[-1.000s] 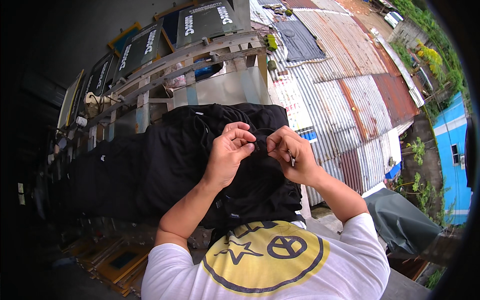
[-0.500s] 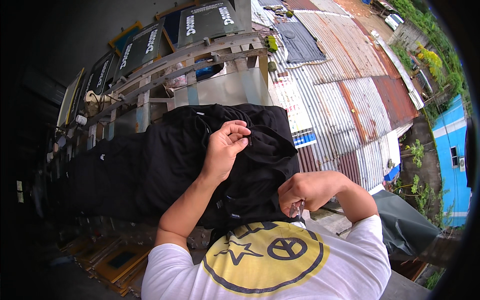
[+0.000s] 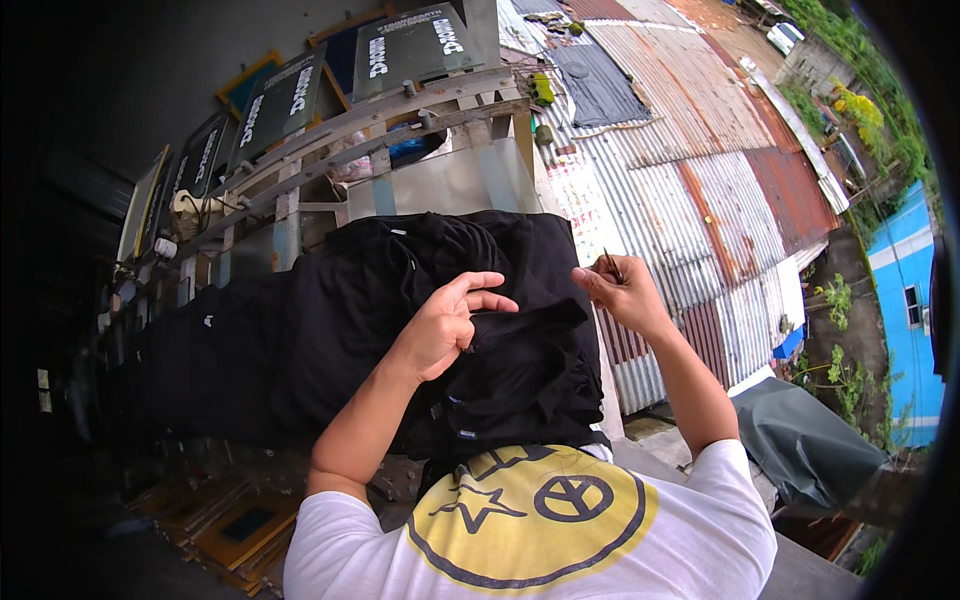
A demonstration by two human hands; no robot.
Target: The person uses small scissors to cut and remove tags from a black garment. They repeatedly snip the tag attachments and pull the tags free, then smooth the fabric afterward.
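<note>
Black garments lie piled in front of me, with small pale labels showing on some of them. My left hand is over the right part of the pile. Its index and middle fingers stretch out, while its lower fingers close on a raised fold of a black garment; the fold partly hides them. Beyond the pile's right edge, my right hand is raised, closed around small metal snips. Only a thin dark tip of the snips shows above the fingers.
A metal frame with rails runs behind the pile, with dark printing screens leaning beyond it. Wooden-framed screens are stacked low at the left. To the right, past the edge, are corrugated metal roofs and a dark green tarp.
My right hand has swung up and away from near my shirt, carrying the snips. My left hand has dropped slightly toward me, its fingers extended from a pinch.
</note>
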